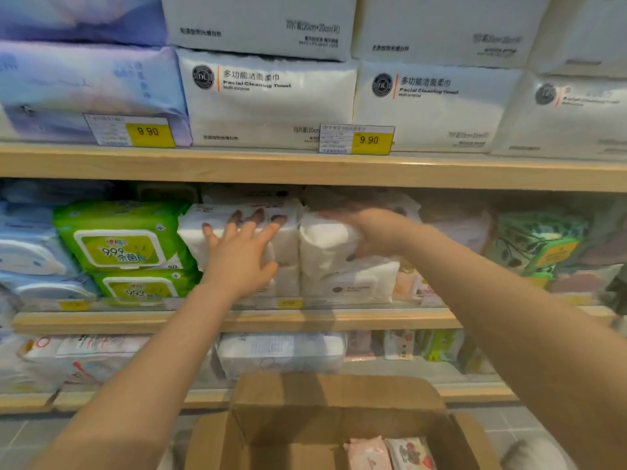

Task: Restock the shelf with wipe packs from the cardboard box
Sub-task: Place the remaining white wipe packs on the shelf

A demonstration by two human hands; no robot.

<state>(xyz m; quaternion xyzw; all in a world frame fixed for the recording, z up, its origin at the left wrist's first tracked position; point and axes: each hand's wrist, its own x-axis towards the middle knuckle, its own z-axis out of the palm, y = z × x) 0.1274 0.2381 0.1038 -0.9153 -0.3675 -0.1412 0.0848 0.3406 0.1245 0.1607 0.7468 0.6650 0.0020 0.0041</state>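
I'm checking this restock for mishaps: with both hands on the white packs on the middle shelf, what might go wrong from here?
1. The left hand only presses flat on the white wipe pack, so the pack may tip forward off the shelf edge.
2. The right hand pushing its pack may crush the pink packs beside it.

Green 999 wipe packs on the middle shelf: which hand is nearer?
Left. The left hand presses the white pack right beside the green packs; the right hand is farther right, on another white pack.
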